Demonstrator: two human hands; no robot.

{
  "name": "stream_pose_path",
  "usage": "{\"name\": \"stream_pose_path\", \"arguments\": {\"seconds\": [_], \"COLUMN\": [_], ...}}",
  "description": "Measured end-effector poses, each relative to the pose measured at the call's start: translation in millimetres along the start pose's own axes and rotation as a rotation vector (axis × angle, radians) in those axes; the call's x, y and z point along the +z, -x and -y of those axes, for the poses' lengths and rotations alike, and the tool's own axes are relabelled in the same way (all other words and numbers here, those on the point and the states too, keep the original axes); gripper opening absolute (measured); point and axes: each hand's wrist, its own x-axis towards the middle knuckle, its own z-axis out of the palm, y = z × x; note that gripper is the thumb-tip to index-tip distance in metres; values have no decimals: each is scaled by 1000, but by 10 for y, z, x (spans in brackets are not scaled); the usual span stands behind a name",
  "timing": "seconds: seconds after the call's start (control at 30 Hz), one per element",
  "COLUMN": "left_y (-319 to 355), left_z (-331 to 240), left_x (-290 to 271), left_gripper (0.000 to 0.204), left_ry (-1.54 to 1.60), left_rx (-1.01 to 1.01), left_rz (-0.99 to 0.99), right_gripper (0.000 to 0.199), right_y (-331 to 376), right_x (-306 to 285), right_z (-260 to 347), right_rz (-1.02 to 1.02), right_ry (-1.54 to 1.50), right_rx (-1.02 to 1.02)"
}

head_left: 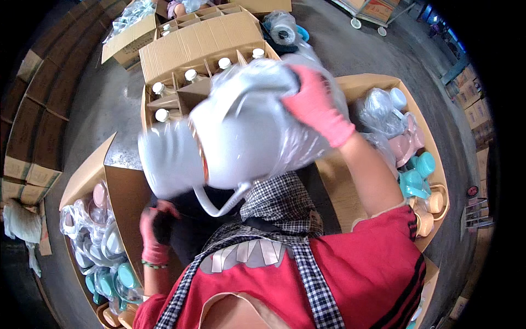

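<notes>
A large white jug (235, 142) with a loop handle hangs tilted in front of me, its narrower end toward the left. Clear plastic wrap (257, 82) covers much of its upper side. My right hand (318, 101), in a pink glove with a dark palm, is closed on the wrapped jug near its top. Motion blurs the jug, and it hides part of the boxes behind. Low on the left, my left hand (158, 227) in a matching glove is beside my lap, next to a carton. Its dark-coated fingers merge with dark cloth, and no object shows in it.
A divided carton (192, 49) ahead holds several white-capped items. The right carton (342, 192) and left carton (129, 192) contain plastic-wrapped grey, pink, teal and yellow jugs. Stacked boxes (41, 131) line the far left. A wheeled cart (372, 13) stands at the back right.
</notes>
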Motion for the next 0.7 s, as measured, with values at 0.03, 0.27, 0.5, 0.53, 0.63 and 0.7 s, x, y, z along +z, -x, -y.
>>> {"name": "stream_pose_path", "arguments": {"seconds": [0.03, 0.27, 0.5, 0.53, 0.63, 0.7], "left_y": [43, -482, -759, -824, -824, -788], "left_z": [107, 480, -97, -40, -64, -282], "left_x": [68, 1066, 1004, 834, 891, 1115], "left_gripper": [33, 100, 105, 96, 50, 45], "left_ry": [-10, 463, 744, 492, 490, 274], "left_rx": [-112, -93, 275, 288, 116, 165], "left_rz": [190, 589, 394, 298, 37, 102], "right_gripper": [41, 40, 50, 44, 44, 41], "right_y": [-43, 16, 345, 324, 413, 416], "right_x": [-133, -220, -460, -397, -231, -284], "right_z": [0, 220, 502, 447, 211, -14], "right_rz": [67, -124, 369, 378, 236, 194], "right_ry": [-175, -565, -346, -460, -216, -261], "right_rx": [242, 204, 35, 29, 180, 193]}}
